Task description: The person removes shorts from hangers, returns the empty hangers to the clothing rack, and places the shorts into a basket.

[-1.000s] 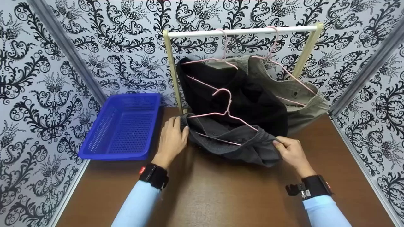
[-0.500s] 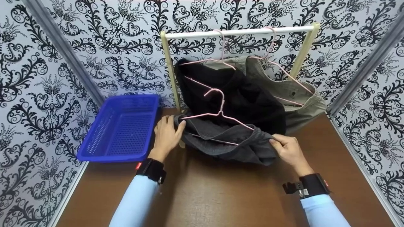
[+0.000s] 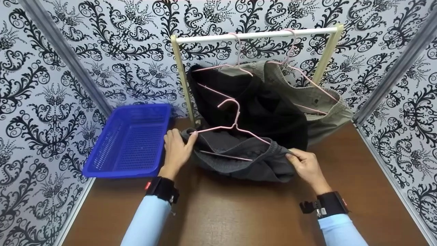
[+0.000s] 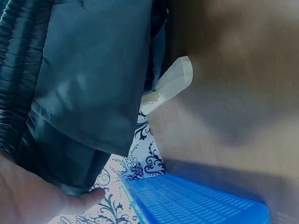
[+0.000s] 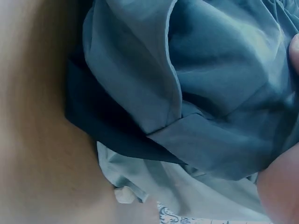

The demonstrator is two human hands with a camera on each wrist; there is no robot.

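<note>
Dark grey elastic-waisted shorts (image 3: 235, 167) are spread on a pink wire hanger (image 3: 235, 127) in front of the rack. My left hand (image 3: 177, 148) pinches their left waist corner, thumb on top at the hanger's end. With thumb and fingers, my right hand (image 3: 307, 167) grips the right side of the waist. The hanger's hook stands up free, in front of a black garment (image 3: 252, 99). In the left wrist view the shorts' side (image 4: 93, 79) hangs beside my thumb. A pocket edge and folded cloth (image 5: 210, 93) fill the right wrist view.
A rack with a white rod (image 3: 256, 35) stands at the back, holding the black garment and an olive-grey one (image 3: 314, 95) on pink hangers. At the left lies a blue plastic basket (image 3: 136, 143). Patterned walls surround the brown table (image 3: 235, 212).
Both hands have shifted slightly left in the view with the shorts and hanger, as has the whole scene a little. The grip on both sides stays the same.
</note>
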